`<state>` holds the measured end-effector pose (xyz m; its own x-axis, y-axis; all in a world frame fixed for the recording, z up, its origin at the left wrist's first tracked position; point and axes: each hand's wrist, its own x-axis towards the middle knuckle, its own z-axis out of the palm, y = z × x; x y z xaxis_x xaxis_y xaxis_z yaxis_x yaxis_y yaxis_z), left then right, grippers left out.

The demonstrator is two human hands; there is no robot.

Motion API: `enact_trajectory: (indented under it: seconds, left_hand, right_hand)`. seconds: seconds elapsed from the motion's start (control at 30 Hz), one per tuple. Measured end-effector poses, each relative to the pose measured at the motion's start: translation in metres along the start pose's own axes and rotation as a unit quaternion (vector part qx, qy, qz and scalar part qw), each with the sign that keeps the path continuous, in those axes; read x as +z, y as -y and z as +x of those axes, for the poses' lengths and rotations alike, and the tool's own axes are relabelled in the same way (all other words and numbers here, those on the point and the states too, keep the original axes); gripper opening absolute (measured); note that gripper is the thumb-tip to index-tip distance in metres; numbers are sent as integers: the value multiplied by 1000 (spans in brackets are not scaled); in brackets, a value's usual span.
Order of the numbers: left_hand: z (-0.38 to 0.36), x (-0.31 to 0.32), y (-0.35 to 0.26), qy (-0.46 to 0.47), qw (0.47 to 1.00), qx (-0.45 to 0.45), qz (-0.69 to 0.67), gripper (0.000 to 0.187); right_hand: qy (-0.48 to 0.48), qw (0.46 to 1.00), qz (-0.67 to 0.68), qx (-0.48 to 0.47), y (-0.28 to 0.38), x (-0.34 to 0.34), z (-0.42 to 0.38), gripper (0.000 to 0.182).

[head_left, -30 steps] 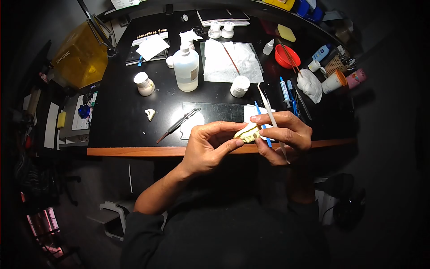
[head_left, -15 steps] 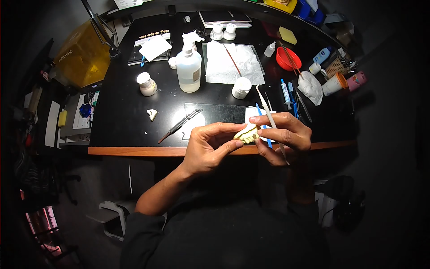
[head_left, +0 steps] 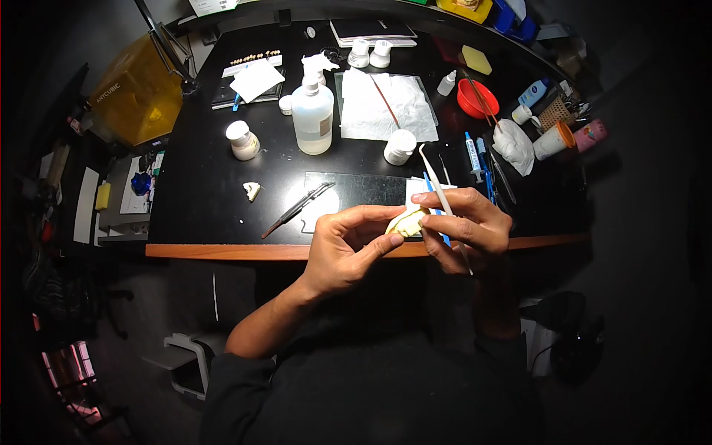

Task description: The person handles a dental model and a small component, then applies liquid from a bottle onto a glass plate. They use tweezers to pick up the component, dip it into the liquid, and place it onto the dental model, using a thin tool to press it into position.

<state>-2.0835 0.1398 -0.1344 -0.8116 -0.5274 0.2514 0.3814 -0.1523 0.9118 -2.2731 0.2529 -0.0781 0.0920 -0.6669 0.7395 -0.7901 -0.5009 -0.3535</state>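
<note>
Over the desk's front edge, my left hand [head_left: 343,248] pinches a pale yellow dental model [head_left: 408,222] between thumb and fingers. My right hand [head_left: 471,228] has its fingertips at the model's right side. A slim white dental instrument [head_left: 440,187] with a hooked upper tip is held between the right hand's fingers, its thin lower end poking out below. Alongside it a blue stick [head_left: 428,180] runs partly hidden behind those fingers. A dark-handled instrument [head_left: 298,210] lies on the desk to the left of the hands, and a small broken-looking cream piece [head_left: 252,191] lies farther left.
Ahead stand a clear plastic bottle [head_left: 312,119], a white jar [head_left: 242,141] and another jar [head_left: 400,147]. White tissue [head_left: 382,100] with a brush across it lies behind. At right are a red bowl [head_left: 478,99], a blue-white syringe [head_left: 473,156] and crumpled tissue [head_left: 513,147].
The dental model has tilted a little in my fingers. My right hand and the white instrument have shifted slightly left, the hooked tip now a bit lower and farther left.
</note>
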Motion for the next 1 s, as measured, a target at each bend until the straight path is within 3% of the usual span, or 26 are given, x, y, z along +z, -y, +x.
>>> enact_trajectory:
  seconds: [0.3, 0.67, 0.77, 0.83, 0.9, 1.0]
  left_hand:
    - [0, 7, 2, -44, 999, -18, -14, 32]
    - [19, 13, -6, -57, 996, -50, -43, 34]
    - [41, -1, -14, -15, 989, -117, -88, 37]
    - [67, -7, -24, -3, 970, -145, -197, 40]
    - [94, -10, -42, 42, 962, -143, -228, 38]
    - [140, 3, -66, 31, 995, -88, -40, 37]
  right_hand:
    - [-27, 996, -88, -20, -1, 11, -4, 22]
    - [-138, 989, -38, -31, -8, 10, -9, 20]
    - [-197, 978, -55, 40, -13, 0, -16, 20]
    - [-225, 970, -60, 66, -28, -8, -23, 15]
    - [-218, 968, -71, 103, -37, -17, -28, 15]
    - [-231, 961, -97, 116, -54, -20, -41, 14]
